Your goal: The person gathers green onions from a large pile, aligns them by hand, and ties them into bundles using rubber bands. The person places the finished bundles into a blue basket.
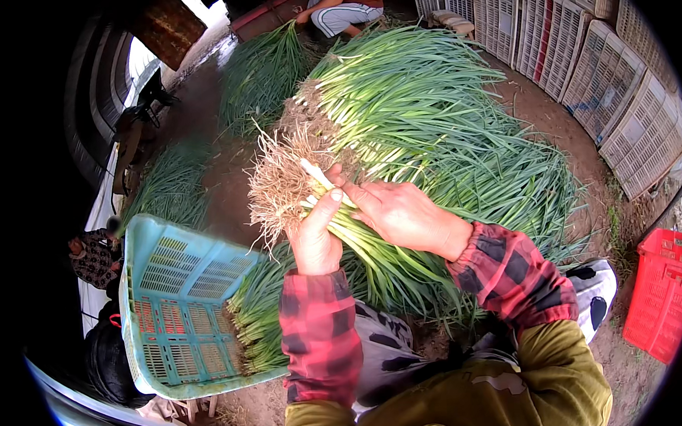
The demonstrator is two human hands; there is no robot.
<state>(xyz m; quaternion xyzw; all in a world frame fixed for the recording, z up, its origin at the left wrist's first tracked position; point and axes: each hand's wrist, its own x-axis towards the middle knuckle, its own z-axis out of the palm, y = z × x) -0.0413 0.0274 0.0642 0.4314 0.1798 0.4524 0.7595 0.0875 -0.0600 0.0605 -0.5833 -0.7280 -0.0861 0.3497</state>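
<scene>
My left hand [318, 237] is wrapped around a bunch of green onions [371, 257], just below their tangled brown roots [282, 184]. The long green leaves hang down to the lower right over my lap. My right hand [401, 213] lies across the pale stems beside my left thumb, its fingers at one white stalk that sticks up from the bunch. Whether those fingers pinch the stalk or only touch it, I cannot tell. Beyond my hands spreads a large pile of green onions [428, 112], roots towards the left.
A turquoise plastic crate [180, 311], partly filled with green onions, stands at my left. At right is a red crate [661, 296]. Pale crates [603, 81] are stacked along the far right. A person [343, 10] sits at the back holding onions; another person [94, 258] is at far left.
</scene>
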